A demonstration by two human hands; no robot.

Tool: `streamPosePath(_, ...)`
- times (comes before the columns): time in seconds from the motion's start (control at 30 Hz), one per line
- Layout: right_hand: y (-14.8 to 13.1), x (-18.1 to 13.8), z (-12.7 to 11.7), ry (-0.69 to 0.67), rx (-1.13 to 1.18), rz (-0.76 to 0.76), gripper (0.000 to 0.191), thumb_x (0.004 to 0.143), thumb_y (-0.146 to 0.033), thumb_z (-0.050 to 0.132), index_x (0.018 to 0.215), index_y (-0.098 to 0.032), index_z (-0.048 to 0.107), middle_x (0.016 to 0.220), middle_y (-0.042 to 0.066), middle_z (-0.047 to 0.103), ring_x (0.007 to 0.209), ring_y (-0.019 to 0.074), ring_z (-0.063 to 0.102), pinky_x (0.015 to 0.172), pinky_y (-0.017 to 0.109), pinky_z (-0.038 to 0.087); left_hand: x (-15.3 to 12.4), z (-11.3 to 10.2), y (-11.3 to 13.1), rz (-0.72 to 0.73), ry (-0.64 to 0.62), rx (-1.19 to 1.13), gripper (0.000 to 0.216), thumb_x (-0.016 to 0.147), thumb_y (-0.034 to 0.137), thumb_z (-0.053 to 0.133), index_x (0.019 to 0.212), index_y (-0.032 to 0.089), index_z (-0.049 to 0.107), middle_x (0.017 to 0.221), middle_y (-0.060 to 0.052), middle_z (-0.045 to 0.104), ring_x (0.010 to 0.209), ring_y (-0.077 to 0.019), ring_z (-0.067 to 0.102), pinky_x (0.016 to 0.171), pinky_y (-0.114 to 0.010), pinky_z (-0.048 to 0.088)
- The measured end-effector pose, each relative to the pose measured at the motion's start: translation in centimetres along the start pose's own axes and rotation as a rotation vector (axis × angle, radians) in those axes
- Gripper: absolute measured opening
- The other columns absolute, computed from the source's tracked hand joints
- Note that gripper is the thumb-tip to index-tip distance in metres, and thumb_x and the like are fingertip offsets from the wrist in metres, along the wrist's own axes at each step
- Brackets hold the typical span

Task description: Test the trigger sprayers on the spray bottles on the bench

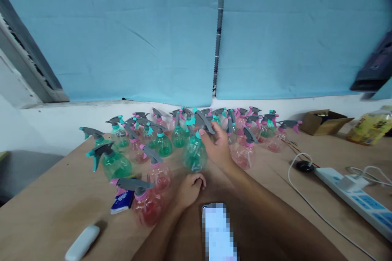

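Observation:
My right hand (219, 147) grips the grey spray head of a green spray bottle (195, 155), thumb on the near side and fingers around the back. The bottle stands roughly upright, in front of the crowd of other bottles. Just below it, my left hand (191, 189) rests on the table with its fingers curled in, holding nothing that I can see. To its left are pink spray bottles (148, 208) with grey heads. Another pink spray bottle (244, 155) stands right of my right hand. A phone (219, 230) lies between my forearms, its screen blurred out.
Many green and pink spray bottles crowd the wooden table (61, 195) against the wall. At left lie a blue packet (121, 203) and a white oblong object (82, 242). On the right are a power strip (355, 195) with cables, a cardboard box (324, 124) and a yellow-labelled jug (370, 126).

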State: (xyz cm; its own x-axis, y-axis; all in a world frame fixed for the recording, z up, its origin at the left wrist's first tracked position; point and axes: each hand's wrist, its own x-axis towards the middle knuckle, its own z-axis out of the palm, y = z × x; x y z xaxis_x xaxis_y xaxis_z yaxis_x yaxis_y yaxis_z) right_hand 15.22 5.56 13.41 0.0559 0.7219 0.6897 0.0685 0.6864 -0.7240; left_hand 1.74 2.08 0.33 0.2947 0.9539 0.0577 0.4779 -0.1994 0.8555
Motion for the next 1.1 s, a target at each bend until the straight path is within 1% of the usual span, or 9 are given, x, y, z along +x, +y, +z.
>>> streamPosePath(0.1,2.2,-0.1,-1.2,0.017,0.195,0.146,0.022,0.088,-0.040,0.054,0.097,-0.020,0.058,0.083,0.004,0.069,0.080,0.0198,0.066,0.077,0.033,0.052,0.2,0.1,-0.2,-0.028,0.013,0.011,0.030,0.084,0.024,0.039,0.067,0.018,0.063,0.065,0.000,0.063,0.063,-0.0146,0.056,0.066,-0.024,0.040)
streamPosePath(0.27,5.1,-1.1,-2.8,-0.093,0.319,0.345,0.016,0.080,-0.037,0.059,0.086,-0.023,0.055,0.067,-0.002,0.062,0.059,0.0186,0.065,0.063,0.033,0.053,0.6,0.0,-0.9,-0.031,0.089,0.019,0.028,0.083,0.021,0.038,0.064,0.018,0.058,0.061,0.001,0.060,0.059,-0.0140,0.055,0.062,-0.024,0.038)
streamPosePath(0.37,5.8,-1.5,-3.5,-0.171,0.334,0.346,0.012,0.078,-0.030,0.057,0.087,-0.023,0.056,0.065,-0.003,0.061,0.055,0.0169,0.064,0.064,0.031,0.052,0.7,-0.1,-0.8,-0.054,0.177,0.007,0.027,0.083,0.022,0.037,0.063,0.019,0.055,0.058,0.001,0.058,0.057,-0.0146,0.055,0.060,-0.024,0.038)
streamPosePath(0.47,6.1,-1.5,-4.0,-0.295,0.360,0.317,0.023,0.074,-0.024,0.052,0.095,-0.022,0.062,0.081,0.000,0.068,0.058,0.0158,0.064,0.065,0.031,0.052,0.5,-0.3,-0.5,-0.087,0.271,0.022,0.028,0.083,0.024,0.037,0.059,0.020,0.051,0.053,0.002,0.053,0.055,-0.0147,0.053,0.058,-0.024,0.035)
streamPosePath(0.53,6.4,-1.6,-4.1,-0.407,0.395,0.304,0.028,0.071,-0.019,0.051,0.095,-0.021,0.066,0.087,0.001,0.070,0.059,0.0149,0.064,0.065,0.030,0.051,0.4,-0.4,-0.2,-0.080,0.291,0.039,0.028,0.082,0.024,0.037,0.056,0.020,0.047,0.051,0.003,0.050,0.054,-0.0146,0.050,0.057,-0.024,0.033)
streamPosePath(0.67,7.1,-1.9,-3.9,-0.568,0.434,0.290,0.035,0.067,-0.013,0.050,0.094,-0.021,0.070,0.083,0.000,0.069,0.059,0.0132,0.062,0.065,0.027,0.048,0.4,-0.4,-0.1,-0.066,0.277,0.039,0.028,0.081,0.025,0.036,0.055,0.020,0.044,0.049,0.003,0.046,0.054,-0.0149,0.048,0.058,-0.025,0.031)
streamPosePath(0.8,7.5,-2.3,-3.5,-0.586,0.388,0.303,0.035,0.066,-0.012,0.049,0.090,-0.022,0.071,0.075,-0.001,0.066,0.063,0.0134,0.058,0.064,0.026,0.045,0.6,-0.3,-0.4,-0.067,0.248,0.036,0.029,0.082,0.027,0.036,0.055,0.020,0.045,0.050,0.003,0.046,0.055,-0.0149,0.048,0.058,-0.025,0.031)
streamPosePath(0.97,7.4,-2.4,-3.6,-0.531,0.374,0.334,0.018,0.066,-0.015,0.053,0.073,-0.021,0.068,0.071,0.000,0.062,0.069,0.0151,0.058,0.065,0.026,0.045,0.5,-0.3,-0.6,-0.075,0.212,0.046,0.029,0.084,0.026,0.037,0.057,0.020,0.047,0.052,0.003,0.048,0.057,-0.0151,0.050,0.058,-0.025,0.031)
streamPosePath(1.1,7.1,-2.2,-3.8,-0.541,0.378,0.314,0.027,0.064,-0.014,0.052,0.081,-0.021,0.071,0.072,-0.001,0.064,0.070,0.0152,0.058,0.066,0.026,0.045,0.5,-0.2,-0.7,-0.065,0.198,0.044,0.029,0.084,0.026,0.036,0.057,0.020,0.047,0.053,0.003,0.048,0.056,-0.0149,0.050,0.057,-0.025,0.031)
